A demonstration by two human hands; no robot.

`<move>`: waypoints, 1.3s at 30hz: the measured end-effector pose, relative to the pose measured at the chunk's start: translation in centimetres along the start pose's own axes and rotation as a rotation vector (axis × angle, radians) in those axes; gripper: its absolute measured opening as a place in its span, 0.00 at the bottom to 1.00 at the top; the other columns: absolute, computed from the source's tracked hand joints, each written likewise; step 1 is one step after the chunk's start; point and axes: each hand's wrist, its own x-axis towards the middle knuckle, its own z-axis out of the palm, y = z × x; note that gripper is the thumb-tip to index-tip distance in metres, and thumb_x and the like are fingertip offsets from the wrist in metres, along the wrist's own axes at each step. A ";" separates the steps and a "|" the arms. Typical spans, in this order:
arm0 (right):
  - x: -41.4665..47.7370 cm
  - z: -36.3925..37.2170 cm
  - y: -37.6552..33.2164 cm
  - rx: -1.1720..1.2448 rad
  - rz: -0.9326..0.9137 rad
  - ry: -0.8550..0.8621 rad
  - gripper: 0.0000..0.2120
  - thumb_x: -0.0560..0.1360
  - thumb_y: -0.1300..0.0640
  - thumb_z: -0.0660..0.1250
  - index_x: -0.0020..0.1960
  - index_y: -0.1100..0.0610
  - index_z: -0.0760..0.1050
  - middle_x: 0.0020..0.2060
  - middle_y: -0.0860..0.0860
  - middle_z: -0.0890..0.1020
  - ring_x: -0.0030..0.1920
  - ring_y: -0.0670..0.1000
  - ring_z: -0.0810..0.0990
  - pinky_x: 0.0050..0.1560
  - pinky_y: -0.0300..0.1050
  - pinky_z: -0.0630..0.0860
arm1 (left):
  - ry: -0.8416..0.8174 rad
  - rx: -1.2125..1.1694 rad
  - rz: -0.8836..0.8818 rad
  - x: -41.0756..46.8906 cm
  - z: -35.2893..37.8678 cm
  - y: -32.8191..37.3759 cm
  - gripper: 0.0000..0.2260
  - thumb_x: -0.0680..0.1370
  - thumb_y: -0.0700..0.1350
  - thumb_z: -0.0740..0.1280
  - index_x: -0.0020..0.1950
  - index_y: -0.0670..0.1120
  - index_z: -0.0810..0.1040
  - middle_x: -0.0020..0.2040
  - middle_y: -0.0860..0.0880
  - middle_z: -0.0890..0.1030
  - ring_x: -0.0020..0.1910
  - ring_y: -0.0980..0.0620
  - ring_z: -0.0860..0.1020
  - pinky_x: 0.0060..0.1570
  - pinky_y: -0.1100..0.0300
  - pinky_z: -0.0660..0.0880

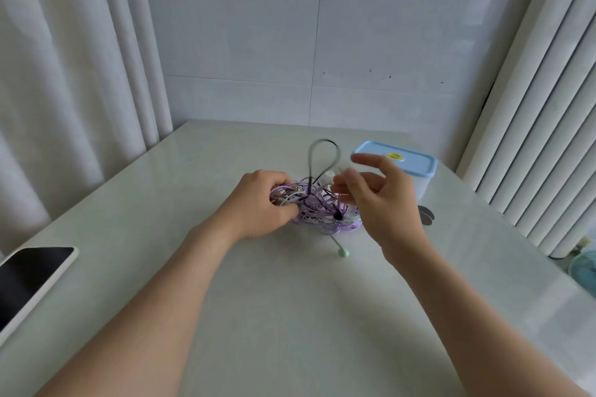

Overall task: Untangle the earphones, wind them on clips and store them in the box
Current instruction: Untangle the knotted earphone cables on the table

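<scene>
While hands work earphones — box behind, phone left.

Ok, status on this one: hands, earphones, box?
Left hand gripping the earphone tangle. Right hand open beside it, black loop sticking up. Box shut, behind right hand. No clips identifiable.

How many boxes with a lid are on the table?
1: a translucent plastic box with a light-blue lid stands at the far right of the pale table, partly behind the right hand.
</scene>
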 end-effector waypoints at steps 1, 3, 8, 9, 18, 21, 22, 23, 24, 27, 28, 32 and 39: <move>-0.1 -0.1 0.1 -0.011 -0.006 -0.033 0.12 0.81 0.65 0.69 0.62 0.55 0.74 0.44 0.54 0.89 0.47 0.54 0.89 0.54 0.55 0.85 | 0.005 -0.017 -0.007 0.0 0.0 0.2 0.05 0.71 0.47 0.74 0.46 0.53 0.84 0.38 0.56 0.84 0.40 0.58 0.80 0.39 0.64 0.73; -0.4 -0.1 -0.1 -0.083 -0.065 -0.113 0.15 0.78 0.69 0.68 0.60 0.54 0.72 0.48 0.52 0.88 0.49 0.51 0.89 0.55 0.56 0.85 | 0.008 -0.063 -0.041 -0.1 0.1 0.4 0.03 0.71 0.47 0.73 0.44 0.53 0.84 0.37 0.56 0.84 0.38 0.58 0.79 0.38 0.65 0.73; -0.7 0.5 1.0 -0.679 -0.455 -0.162 0.12 0.71 0.66 0.72 0.45 0.49 0.84 0.50 0.45 0.80 0.47 0.47 0.82 0.51 0.36 0.76 | -0.011 -0.191 -0.091 -0.1 0.4 0.6 0.08 0.68 0.51 0.67 0.41 0.50 0.83 0.35 0.50 0.82 0.37 0.52 0.76 0.40 0.56 0.72; -0.7 0.6 1.2 -0.730 -0.457 -0.179 0.12 0.71 0.66 0.72 0.45 0.49 0.85 0.51 0.46 0.79 0.47 0.48 0.80 0.51 0.31 0.73 | -0.009 -0.211 -0.096 0.0 0.4 0.5 0.09 0.69 0.51 0.67 0.41 0.49 0.83 0.35 0.48 0.82 0.37 0.51 0.76 0.40 0.55 0.72; -0.5 -0.1 1.7 -0.894 -0.377 -0.211 0.19 0.72 0.53 0.76 0.64 0.49 0.84 0.58 0.50 0.76 0.59 0.54 0.76 0.61 0.43 0.70 | -0.084 -0.429 -0.194 0.4 0.5 0.4 0.08 0.77 0.37 0.65 0.48 0.40 0.84 0.39 0.46 0.82 0.39 0.51 0.76 0.42 0.56 0.69; -0.5 0.1 1.5 -0.820 -0.358 -0.173 0.20 0.74 0.52 0.75 0.65 0.45 0.82 0.53 0.48 0.73 0.53 0.49 0.74 0.58 0.41 0.69 | -0.095 -0.465 -0.185 0.6 0.6 0.4 0.13 0.73 0.37 0.64 0.50 0.45 0.87 0.45 0.39 0.86 0.42 0.50 0.78 0.45 0.55 0.70; -0.5 0.2 1.4 -0.810 -0.351 -0.159 0.21 0.74 0.52 0.75 0.67 0.45 0.81 0.52 0.48 0.73 0.52 0.49 0.74 0.58 0.44 0.70 | -0.087 -0.475 -0.184 0.7 0.6 0.4 0.15 0.72 0.37 0.64 0.51 0.47 0.87 0.48 0.39 0.86 0.44 0.50 0.79 0.47 0.54 0.70; -0.5 0.2 1.3 -0.817 -0.342 -0.148 0.23 0.74 0.52 0.75 0.69 0.45 0.79 0.51 0.48 0.72 0.52 0.51 0.74 0.60 0.47 0.71 | -0.082 -0.479 -0.177 0.7 0.6 0.4 0.17 0.72 0.37 0.64 0.52 0.49 0.88 0.50 0.39 0.86 0.45 0.50 0.79 0.49 0.53 0.71; -0.6 0.3 1.2 -0.834 -0.333 -0.145 0.25 0.74 0.52 0.74 0.71 0.44 0.77 0.51 0.48 0.72 0.53 0.53 0.73 0.61 0.51 0.71 | -0.075 -0.485 -0.162 0.7 0.6 0.4 0.17 0.73 0.35 0.65 0.53 0.51 0.88 0.51 0.41 0.87 0.47 0.50 0.80 0.50 0.53 0.72; -0.7 0.4 1.1 -0.856 -0.327 -0.167 0.27 0.74 0.54 0.72 0.73 0.45 0.73 0.52 0.46 0.76 0.56 0.54 0.73 0.63 0.55 0.70 | 0.004 -0.518 -0.117 0.6 1.0 0.3 0.16 0.76 0.32 0.70 0.55 0.50 0.88 0.51 0.48 0.88 0.50 0.53 0.83 0.55 0.57 0.77; -0.7 0.5 1.0 -0.834 -0.335 -0.168 0.27 0.74 0.55 0.72 0.72 0.46 0.73 0.52 0.44 0.79 0.57 0.54 0.75 0.63 0.55 0.70 | 0.026 -0.537 -0.093 0.5 1.0 0.4 0.14 0.76 0.32 0.72 0.55 0.49 0.88 0.50 0.49 0.88 0.49 0.55 0.83 0.55 0.58 0.78; -0.7 0.6 0.9 -0.707 -0.331 -0.126 0.17 0.77 0.56 0.71 0.64 0.47 0.77 0.49 0.41 0.87 0.54 0.49 0.83 0.62 0.52 0.74 | 0.007 -0.607 -0.097 0.3 1.0 1.0 0.05 0.79 0.37 0.73 0.53 0.43 0.88 0.43 0.48 0.86 0.39 0.53 0.81 0.42 0.61 0.76; -0.6 0.8 0.9 -0.614 -0.294 -0.121 0.03 0.79 0.58 0.70 0.49 0.53 0.83 0.37 0.37 0.84 0.45 0.37 0.82 0.45 0.28 0.71 | -0.009 -0.645 -0.220 0.2 0.7 1.7 0.06 0.80 0.40 0.70 0.46 0.44 0.85 0.34 0.46 0.74 0.33 0.50 0.70 0.34 0.59 0.69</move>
